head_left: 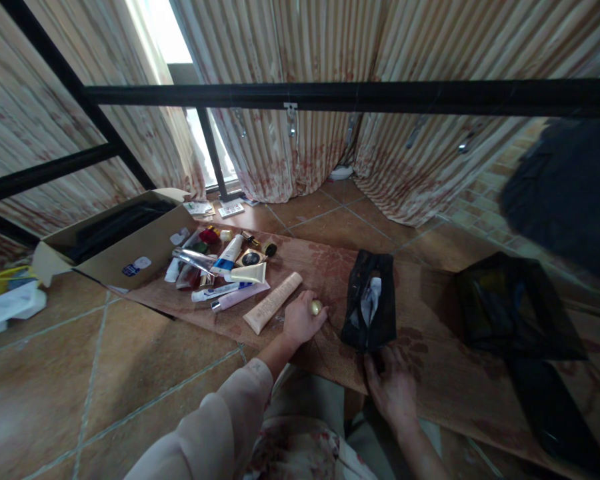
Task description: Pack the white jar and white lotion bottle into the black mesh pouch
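My left hand [301, 319] is closed around a small gold-capped item [317, 307] on the patterned mat [325, 267], just right of a beige tube [273, 302]. My right hand [393, 387] grips the near edge of an open black pouch [370, 301] that shows something white inside. A pile of cosmetic tubes and small jars [220, 267] lies on the mat to the left.
An open cardboard box [115, 243] stands at the left with dark contents. Another black bag [515, 310] lies on the mat at the right. A black metal frame [330, 97] crosses above. Striped curtains hang behind. Tiled floor surrounds the mat.
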Motion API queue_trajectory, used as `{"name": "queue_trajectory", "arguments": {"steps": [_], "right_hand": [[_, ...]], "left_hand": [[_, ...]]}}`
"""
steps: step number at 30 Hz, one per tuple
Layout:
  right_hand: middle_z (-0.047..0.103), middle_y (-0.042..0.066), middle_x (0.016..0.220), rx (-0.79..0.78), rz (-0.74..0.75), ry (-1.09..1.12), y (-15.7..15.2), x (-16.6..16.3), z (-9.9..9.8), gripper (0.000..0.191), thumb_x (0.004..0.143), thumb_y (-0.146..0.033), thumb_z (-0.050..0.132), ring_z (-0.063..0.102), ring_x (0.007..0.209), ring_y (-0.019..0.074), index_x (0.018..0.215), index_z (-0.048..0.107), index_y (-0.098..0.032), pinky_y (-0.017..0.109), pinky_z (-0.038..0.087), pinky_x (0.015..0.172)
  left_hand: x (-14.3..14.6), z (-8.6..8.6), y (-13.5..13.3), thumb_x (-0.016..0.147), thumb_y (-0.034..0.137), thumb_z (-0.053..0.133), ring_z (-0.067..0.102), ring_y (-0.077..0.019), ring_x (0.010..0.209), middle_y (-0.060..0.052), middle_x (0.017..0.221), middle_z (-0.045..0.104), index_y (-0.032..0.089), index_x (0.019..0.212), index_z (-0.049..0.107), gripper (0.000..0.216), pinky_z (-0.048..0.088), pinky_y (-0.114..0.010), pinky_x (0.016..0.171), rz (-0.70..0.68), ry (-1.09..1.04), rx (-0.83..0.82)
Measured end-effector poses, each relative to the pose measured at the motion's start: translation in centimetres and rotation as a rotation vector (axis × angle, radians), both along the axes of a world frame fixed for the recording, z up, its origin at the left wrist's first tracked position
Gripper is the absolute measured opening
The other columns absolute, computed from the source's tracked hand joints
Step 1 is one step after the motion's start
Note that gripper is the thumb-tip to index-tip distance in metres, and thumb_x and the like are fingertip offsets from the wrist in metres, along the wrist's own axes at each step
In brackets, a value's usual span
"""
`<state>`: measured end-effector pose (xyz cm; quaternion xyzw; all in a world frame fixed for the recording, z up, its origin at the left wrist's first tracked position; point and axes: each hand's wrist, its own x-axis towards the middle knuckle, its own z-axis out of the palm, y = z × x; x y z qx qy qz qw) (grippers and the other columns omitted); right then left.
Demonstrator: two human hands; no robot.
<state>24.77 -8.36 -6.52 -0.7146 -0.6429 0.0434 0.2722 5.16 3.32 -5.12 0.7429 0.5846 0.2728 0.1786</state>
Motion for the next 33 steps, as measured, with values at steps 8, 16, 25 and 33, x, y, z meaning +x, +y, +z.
{"name": "queue_trajectory", "arguments": {"steps": [8, 16, 25, 33], "right_hand": [[0.056, 0.006, 0.085, -0.003, 0.014, -0.002, -0.02, 0.09, -0.01, 0.025, 0.089, -0.042, 0.041, 0.054, 0.077, 0.0196, 0.086, 0.054, -0.020, 0.031, 0.040, 0.065], [0.057, 0.007, 0.086, 0.014, 0.014, -0.014, 0.00, 0.14, -0.14, 0.027, 0.089, -0.043, 0.040, 0.054, 0.078, 0.0198, 0.084, 0.053, -0.021, 0.031, 0.040, 0.065], [0.055, 0.006, 0.085, -0.007, 0.009, 0.007, 0.01, 0.10, -0.20, 0.023, 0.089, -0.041, 0.043, 0.053, 0.077, 0.0188, 0.086, 0.053, -0.020, 0.030, 0.040, 0.066], [0.056, 0.006, 0.085, -0.009, 0.004, -0.009, -0.04, 0.07, -0.20, 0.025, 0.089, -0.042, 0.042, 0.053, 0.077, 0.0193, 0.086, 0.053, -0.020, 0.030, 0.040, 0.064]], "left_hand": [[-0.02, 0.07, -0.04, 0.082, 0.038, 0.060, 0.059, -0.0182, 0.085, -0.002, 0.092, 0.060, 0.021, 0.094, 0.052, 0.022, 0.046, -0.030, 0.077, -0.014, -0.028, 0.003], [-0.04, -0.05, -0.09, 0.082, 0.039, 0.060, 0.060, -0.0182, 0.085, -0.002, 0.092, 0.060, 0.021, 0.095, 0.052, 0.023, 0.045, -0.030, 0.077, -0.014, -0.011, -0.008], [-0.10, 0.09, -0.24, 0.082, 0.038, 0.059, 0.060, -0.0180, 0.085, -0.002, 0.092, 0.059, 0.022, 0.094, 0.052, 0.022, 0.045, -0.029, 0.077, -0.026, -0.018, 0.000], [-0.19, 0.09, -0.38, 0.083, 0.037, 0.059, 0.059, -0.0187, 0.087, -0.003, 0.093, 0.059, 0.022, 0.096, 0.052, 0.022, 0.045, -0.030, 0.079, -0.037, -0.016, -0.002]]}}
